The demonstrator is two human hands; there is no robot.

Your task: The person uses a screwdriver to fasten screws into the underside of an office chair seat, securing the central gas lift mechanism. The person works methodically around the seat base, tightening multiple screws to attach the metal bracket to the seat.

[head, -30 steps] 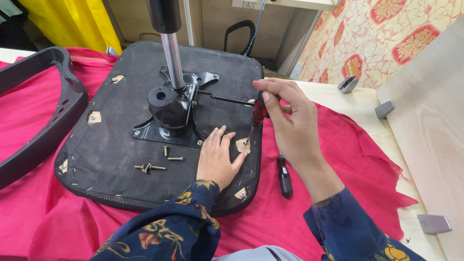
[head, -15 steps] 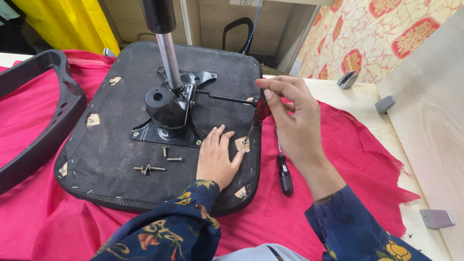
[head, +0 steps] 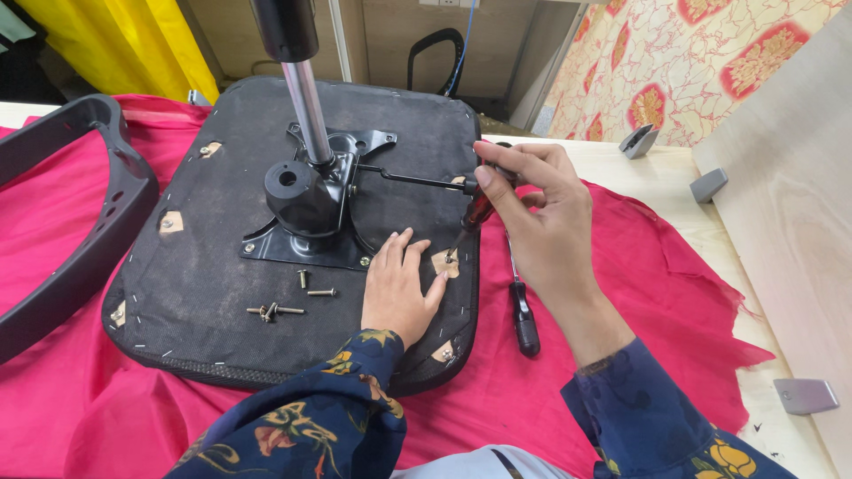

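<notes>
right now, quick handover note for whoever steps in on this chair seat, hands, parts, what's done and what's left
Left hand: flat on the upturned chair seat, steadying it beside a small tan mounting patch.
Right hand: gripping a red-handled screwdriver, tip set into that patch.
Parts: black mechanism plate with its metal column sits mid-seat; loose screws lie on the seat in front of it; a second screwdriver lies on the red cloth; a black armrest lies to the left.
Done: cannot tell whether the plate is fully fastened.
Left: the loose screws are unplaced; armrest is off.
</notes>
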